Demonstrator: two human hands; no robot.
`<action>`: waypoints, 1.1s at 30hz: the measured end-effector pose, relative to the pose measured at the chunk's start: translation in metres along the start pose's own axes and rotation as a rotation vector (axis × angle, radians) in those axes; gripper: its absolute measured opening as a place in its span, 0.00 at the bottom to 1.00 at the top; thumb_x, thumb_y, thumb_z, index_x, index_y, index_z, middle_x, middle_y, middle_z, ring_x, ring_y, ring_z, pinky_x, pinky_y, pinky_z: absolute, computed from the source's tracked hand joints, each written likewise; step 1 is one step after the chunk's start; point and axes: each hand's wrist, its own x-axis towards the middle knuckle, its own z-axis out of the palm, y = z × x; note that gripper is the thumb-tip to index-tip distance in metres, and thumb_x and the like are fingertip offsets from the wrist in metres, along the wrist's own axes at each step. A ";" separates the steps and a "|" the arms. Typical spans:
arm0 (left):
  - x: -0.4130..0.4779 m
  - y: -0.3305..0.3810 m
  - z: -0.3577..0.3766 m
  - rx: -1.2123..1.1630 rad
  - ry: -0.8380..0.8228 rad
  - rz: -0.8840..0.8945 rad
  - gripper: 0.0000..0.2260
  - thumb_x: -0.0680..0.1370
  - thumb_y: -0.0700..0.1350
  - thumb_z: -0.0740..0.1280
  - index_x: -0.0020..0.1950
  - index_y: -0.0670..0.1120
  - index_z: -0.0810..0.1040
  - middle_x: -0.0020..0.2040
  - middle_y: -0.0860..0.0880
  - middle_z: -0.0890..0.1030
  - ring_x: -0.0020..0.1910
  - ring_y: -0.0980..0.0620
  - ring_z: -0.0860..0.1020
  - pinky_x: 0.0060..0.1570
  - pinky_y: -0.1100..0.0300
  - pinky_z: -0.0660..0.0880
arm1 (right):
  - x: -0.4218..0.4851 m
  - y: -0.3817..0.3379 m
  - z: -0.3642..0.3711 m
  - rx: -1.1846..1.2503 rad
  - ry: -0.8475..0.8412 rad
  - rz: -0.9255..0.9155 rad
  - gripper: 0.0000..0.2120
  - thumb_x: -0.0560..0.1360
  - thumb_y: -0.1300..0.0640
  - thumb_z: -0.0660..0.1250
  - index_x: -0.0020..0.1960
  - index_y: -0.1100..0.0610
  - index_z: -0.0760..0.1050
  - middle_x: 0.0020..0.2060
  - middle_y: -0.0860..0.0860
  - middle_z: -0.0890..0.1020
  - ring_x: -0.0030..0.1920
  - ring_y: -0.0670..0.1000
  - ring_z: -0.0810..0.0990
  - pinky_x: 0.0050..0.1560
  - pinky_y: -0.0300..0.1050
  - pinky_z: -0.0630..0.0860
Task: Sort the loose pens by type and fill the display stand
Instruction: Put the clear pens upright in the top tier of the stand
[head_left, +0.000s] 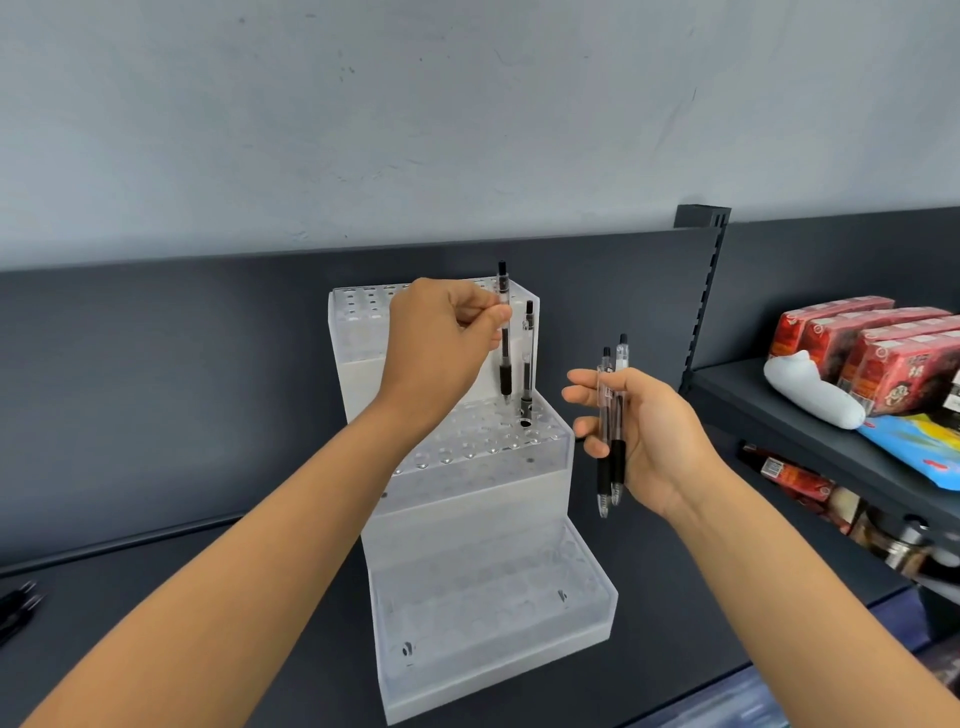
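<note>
A clear acrylic three-step display stand (483, 587) with rows of holes stands on the dark shelf. One clear pen with a black grip (528, 364) stands upright in a hole at the right end of the middle step. My left hand (441, 338) pinches another clear pen (504, 358) upright, its tip just above the middle step beside the standing pen. To the right of the stand, my right hand (644, 436) holds two more clear pens (610, 431), tips down. Several dark pens (18, 608) lie at the shelf's left edge.
The dark shelf surface (182, 597) runs to a dark back panel. On the right, a lower shelf holds red packaged goods (878, 348), a white bag (810, 389) and a blue packet (914, 441). Below it are bottles and jars (841, 504).
</note>
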 end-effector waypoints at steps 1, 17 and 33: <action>-0.001 -0.002 0.001 0.004 -0.010 -0.009 0.02 0.75 0.38 0.71 0.45 0.41 0.84 0.34 0.53 0.82 0.32 0.57 0.82 0.40 0.61 0.82 | 0.000 0.001 0.001 -0.002 -0.003 0.002 0.14 0.77 0.61 0.58 0.57 0.66 0.77 0.40 0.55 0.82 0.26 0.50 0.74 0.21 0.39 0.67; -0.011 -0.011 0.016 0.393 -0.086 0.043 0.07 0.76 0.44 0.70 0.42 0.42 0.84 0.38 0.47 0.84 0.39 0.52 0.80 0.43 0.59 0.76 | -0.010 0.002 0.015 0.001 -0.156 -0.024 0.11 0.78 0.64 0.64 0.60 0.63 0.74 0.47 0.57 0.84 0.38 0.56 0.84 0.38 0.48 0.82; -0.019 -0.018 0.018 0.233 -0.005 0.028 0.07 0.75 0.42 0.70 0.41 0.39 0.84 0.34 0.46 0.84 0.35 0.50 0.82 0.42 0.51 0.80 | -0.017 0.002 0.014 0.065 -0.107 -0.059 0.12 0.76 0.64 0.66 0.60 0.65 0.74 0.42 0.58 0.83 0.35 0.55 0.82 0.43 0.54 0.83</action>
